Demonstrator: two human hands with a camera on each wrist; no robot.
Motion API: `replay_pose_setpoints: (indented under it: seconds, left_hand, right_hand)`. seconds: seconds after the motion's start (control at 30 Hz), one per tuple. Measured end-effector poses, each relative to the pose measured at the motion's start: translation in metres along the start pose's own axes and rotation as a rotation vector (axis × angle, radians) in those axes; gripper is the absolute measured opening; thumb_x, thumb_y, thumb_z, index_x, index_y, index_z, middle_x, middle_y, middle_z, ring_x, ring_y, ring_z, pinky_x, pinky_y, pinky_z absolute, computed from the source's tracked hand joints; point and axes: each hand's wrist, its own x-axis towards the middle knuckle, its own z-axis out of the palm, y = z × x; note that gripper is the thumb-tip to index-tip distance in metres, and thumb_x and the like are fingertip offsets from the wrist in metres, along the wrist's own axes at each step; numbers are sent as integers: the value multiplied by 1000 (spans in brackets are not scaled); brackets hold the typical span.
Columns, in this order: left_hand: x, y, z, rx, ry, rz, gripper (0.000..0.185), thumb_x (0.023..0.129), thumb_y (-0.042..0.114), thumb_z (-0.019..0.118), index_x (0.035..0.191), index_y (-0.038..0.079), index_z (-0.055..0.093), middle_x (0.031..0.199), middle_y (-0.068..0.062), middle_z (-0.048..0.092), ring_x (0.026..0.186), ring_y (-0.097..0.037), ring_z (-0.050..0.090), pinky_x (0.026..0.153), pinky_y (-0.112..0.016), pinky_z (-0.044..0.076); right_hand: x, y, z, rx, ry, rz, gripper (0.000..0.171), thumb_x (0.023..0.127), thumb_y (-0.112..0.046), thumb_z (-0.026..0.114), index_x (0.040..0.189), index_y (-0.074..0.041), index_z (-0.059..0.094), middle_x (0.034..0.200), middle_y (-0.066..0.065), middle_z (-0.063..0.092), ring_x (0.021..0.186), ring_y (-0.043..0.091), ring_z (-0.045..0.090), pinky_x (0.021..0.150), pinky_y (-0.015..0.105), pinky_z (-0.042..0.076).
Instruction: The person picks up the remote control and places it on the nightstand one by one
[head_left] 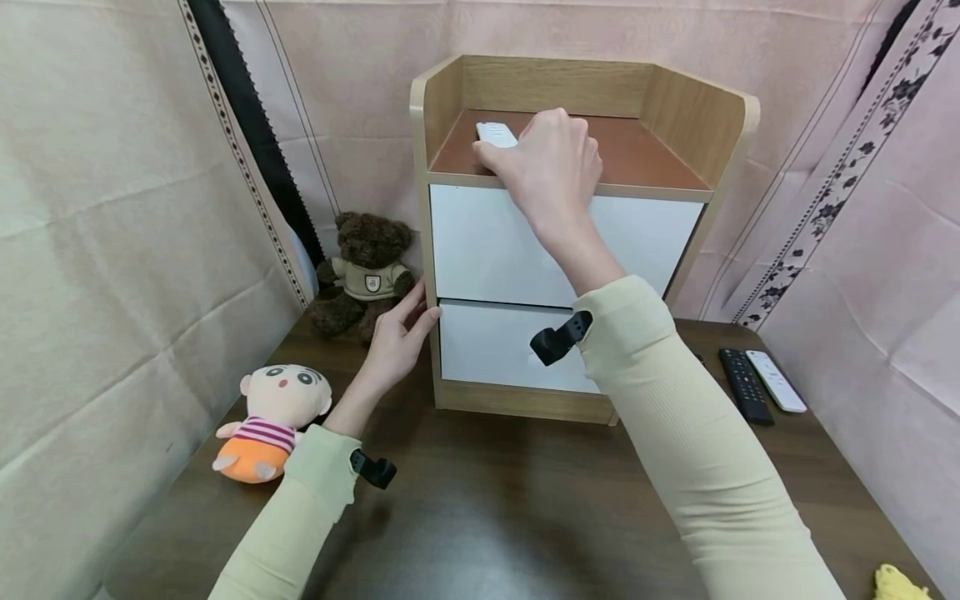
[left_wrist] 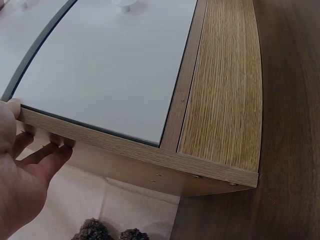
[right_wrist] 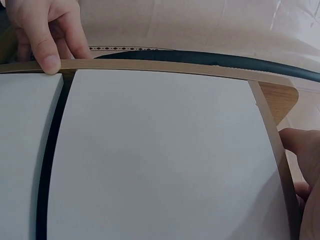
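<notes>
A small wood-trimmed cabinet (head_left: 570,257) with two white drawer fronts stands on the dark table. My right hand (head_left: 551,162) is over its open top shelf and holds a white remote control (head_left: 496,134), whose far end sticks out past the thumb. In the right wrist view that hand (right_wrist: 306,165) shows at the shelf's front edge, with the remote out of sight. My left hand (head_left: 397,333) grips the cabinet's left side, thumb on the front edge and bent fingers against the outer panel, as the left wrist view shows the hand (left_wrist: 30,170) too.
A brown teddy bear (head_left: 369,271) sits left of the cabinet, and a doll in orange shorts (head_left: 273,421) lies nearer. To the right lie a black remote (head_left: 745,385) and another white remote (head_left: 776,381). Something yellow (head_left: 897,583) shows at lower right. Pale curtains surround the table.
</notes>
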Motion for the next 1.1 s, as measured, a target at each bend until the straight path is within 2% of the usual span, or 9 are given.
replay_pose_setpoints:
  seconds: [0.13,0.27,0.5,0.6,0.67,0.73,0.8,0.93,1.1]
  left_hand:
    - [1,0,-1,2,-4,-7,57,108,11,56,159,4,34,151,-23,48,133,-39,53,105,-51,49]
    - [1,0,-2,8,-2,-12,57,107,12,57,159,4,34,151,-23,48,133,-39,53,105,-51,49]
    - [1,1,-1,8,-4,-13,57,107,12,57,159,4,35,151,-24,48,133,-38,54,105,-50,50]
    - [1,2,-2,3,-9,-21,57,108,11,56,159,4,34,151,-24,48,133,-38,53,105,-50,49]
    - [1,2,-2,2,-10,-25,57,108,12,56,159,4,34,152,-23,47,134,-38,53,106,-50,49]
    - [1,2,-2,3,-11,-28,57,108,12,57,159,5,34,153,-22,46,134,-38,52,106,-50,48]
    - [1,2,-2,7,-10,-31,57,108,13,57,159,5,34,153,-22,46,135,-38,52,106,-50,48]
    - [1,2,-1,15,-11,-28,57,107,12,57,159,5,34,153,-22,46,134,-39,52,106,-51,48]
    - [1,2,0,9,-3,-12,56,107,10,57,158,2,35,152,-25,46,133,-42,52,105,-54,48]
  right_hand:
    - [0,-5,0,-68,-38,-2,61,79,-71,73,70,-15,51,71,-2,49,73,22,56,56,35,46]
    - [-1,-9,1,-85,-50,-12,64,77,-76,72,72,-16,53,77,-3,52,77,23,59,58,35,47]
    - [-5,-7,1,-54,-18,-52,65,77,-76,72,64,-16,55,69,-4,49,70,19,51,55,32,43]
    - [-10,-1,-4,-35,-2,-75,60,79,-75,72,75,-16,70,83,-2,62,80,21,58,62,33,48]
    - [-13,6,-9,16,30,-111,56,82,-70,73,89,-14,77,92,1,68,89,21,62,73,33,51]
    - [-16,16,-15,82,82,-162,55,86,-62,75,105,-11,78,100,3,70,96,20,62,84,32,50]
    - [-20,28,-22,167,157,-223,50,88,-52,79,111,-7,77,99,4,71,95,17,63,91,28,46]
    - [-30,55,-35,318,320,-310,37,89,-34,83,107,-2,77,92,7,69,83,13,62,83,20,46]
    - [-44,93,-49,377,451,-339,33,88,-25,84,107,1,77,87,-3,65,80,2,58,75,13,48]
